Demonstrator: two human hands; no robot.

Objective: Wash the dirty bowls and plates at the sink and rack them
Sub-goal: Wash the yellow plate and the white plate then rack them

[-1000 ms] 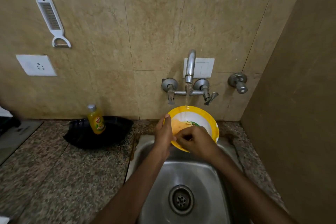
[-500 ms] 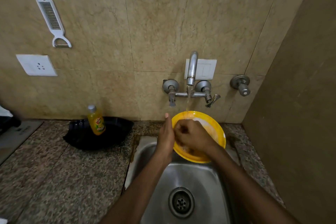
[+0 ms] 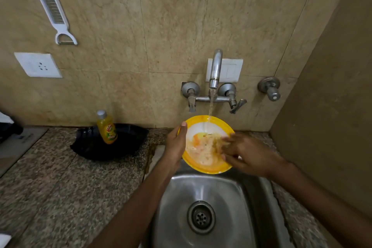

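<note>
plate point(image 3: 209, 168) between hands, left hand point(image 3: 175, 145) gripping rim

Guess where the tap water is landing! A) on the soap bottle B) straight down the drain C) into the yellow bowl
C: the stream from the tap falls onto the upper inside of the yellow bowl, which the left hand holds over the sink.

A home kitchen, at the sink corner.
A steel sink point(image 3: 203, 193) is set in a speckled granite surface point(image 3: 50, 187) under a wall-mounted tap point(image 3: 214, 78) running water, with beige stone-look wall tiles, a grater-peeler point(image 3: 53, 10) hung up, a wall socket point(image 3: 38, 65) and a dish-soap bottle point(image 3: 106, 128).
</note>
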